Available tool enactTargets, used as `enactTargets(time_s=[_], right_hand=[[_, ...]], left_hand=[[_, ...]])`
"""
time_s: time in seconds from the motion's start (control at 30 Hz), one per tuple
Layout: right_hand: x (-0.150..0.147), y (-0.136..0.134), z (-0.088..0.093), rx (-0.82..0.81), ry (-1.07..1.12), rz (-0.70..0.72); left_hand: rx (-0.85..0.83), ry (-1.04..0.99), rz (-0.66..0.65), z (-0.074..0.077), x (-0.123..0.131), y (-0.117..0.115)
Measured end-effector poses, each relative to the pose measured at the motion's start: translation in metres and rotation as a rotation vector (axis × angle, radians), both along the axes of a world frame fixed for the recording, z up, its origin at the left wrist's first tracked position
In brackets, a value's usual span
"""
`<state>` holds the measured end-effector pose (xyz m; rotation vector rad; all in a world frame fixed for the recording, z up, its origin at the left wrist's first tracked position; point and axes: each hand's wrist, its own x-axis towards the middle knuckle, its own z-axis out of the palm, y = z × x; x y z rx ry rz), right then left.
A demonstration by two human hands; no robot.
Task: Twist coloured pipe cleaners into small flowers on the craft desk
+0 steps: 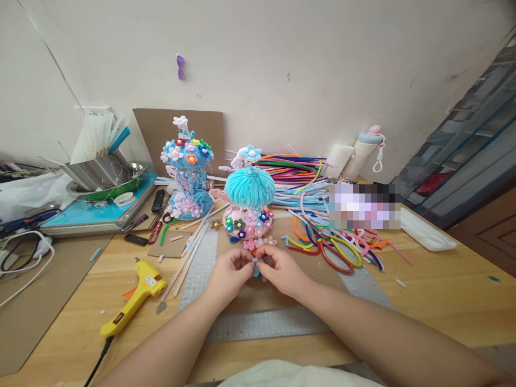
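Between the fingertips of both hands is a small light-blue pipe-cleaner flower (256, 271), partly hidden by the fingers. My left hand (233, 273) pinches it from the left, and my right hand (282, 271) pinches it from the right. Just beyond the fingers lie pink pipe-cleaner flowers (250, 244). Behind them stands a turquoise fuzzy dome (250, 187) above a pink base (248, 219) covered in small colourful flowers. Left of it is a similar blue ornament (187, 156) decorated with flowers.
Under my hands lies brown cardboard (278, 301) on a grey cutting mat (274, 325). A yellow glue gun (135, 295) rests to the left. To the right are red-handled scissors (336, 257) among pipe cleaners (298, 196). A metal bowl (94, 174) and a bottle (360, 156) stand farther back.
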<state>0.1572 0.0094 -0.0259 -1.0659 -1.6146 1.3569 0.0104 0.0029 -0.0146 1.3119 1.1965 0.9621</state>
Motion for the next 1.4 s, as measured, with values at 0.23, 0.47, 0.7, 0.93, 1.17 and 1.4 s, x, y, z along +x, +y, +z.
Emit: enactTargets(time_s=[0.23, 0.47, 0.7, 0.93, 1.17, 1.4], right_hand=[[-0.001, -0.001, -0.001, 0.069, -0.051, -0.010], [-0.003, -0.001, 0.000, 0.065, -0.071, -0.046], [-0.002, -0.002, 0.003, -0.043, -0.014, -0.040], [-0.001, 0.000, 0.001, -0.032, -0.047, -0.018], [0.001, -0.001, 0.003, 0.045, -0.103, 0.004], [0.002, 0.001, 0.004, -0.022, -0.062, 0.035]], left_hand=[[0.044, 0.033, -0.058, -0.008, -0.002, -0.001], [-0.018, -0.070, -0.034, -0.008, 0.002, 0.001], [-0.149, -0.273, 0.019, 0.003, 0.001, 0.002], [-0.077, -0.219, 0.009, 0.003, 0.000, 0.004], [-0.013, -0.151, 0.000, -0.008, 0.002, 0.004], [-0.093, -0.179, -0.018, -0.002, 0.000, 0.005]])
